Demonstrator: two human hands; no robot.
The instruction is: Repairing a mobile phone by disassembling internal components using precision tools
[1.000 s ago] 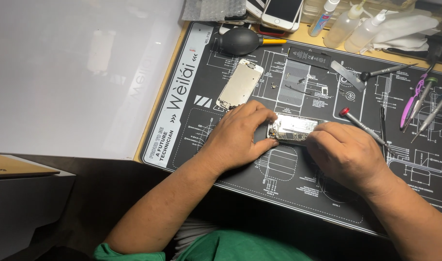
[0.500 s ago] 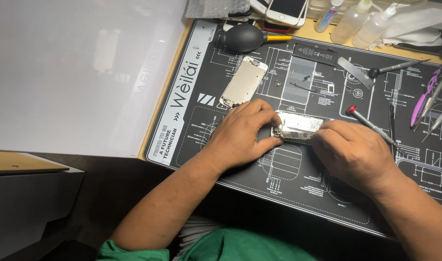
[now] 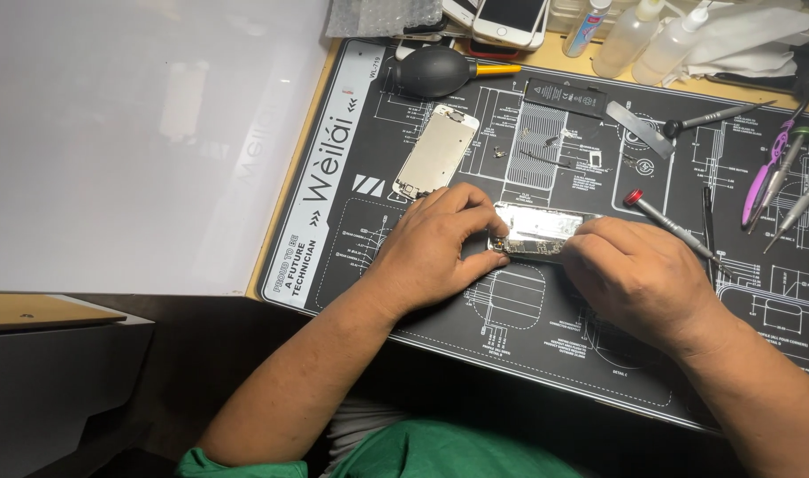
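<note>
An opened phone body [image 3: 539, 232] with bare metal and circuitry showing lies on a black repair mat [image 3: 351, 239]. My left hand [image 3: 435, 252] grips its left end between thumb and fingers. My right hand [image 3: 639, 279] holds its right end, fingers curled over the edge. A detached phone screen panel [image 3: 435, 152] lies face down just above my left hand. A red-capped screwdriver [image 3: 666, 221] rests right above my right hand.
A black air blower [image 3: 440, 71], a flat black battery [image 3: 566, 93], a metal spudger [image 3: 635, 128], small loose parts, tweezers and screwdrivers [image 3: 781, 173] lie on the mat. Phones [image 3: 509, 18], squeeze bottles [image 3: 635, 35] and cloth sit at the back. A white board [image 3: 130, 142] lies left.
The view shifted slightly. Both hands stay on the phone body, with only small finger movements.
</note>
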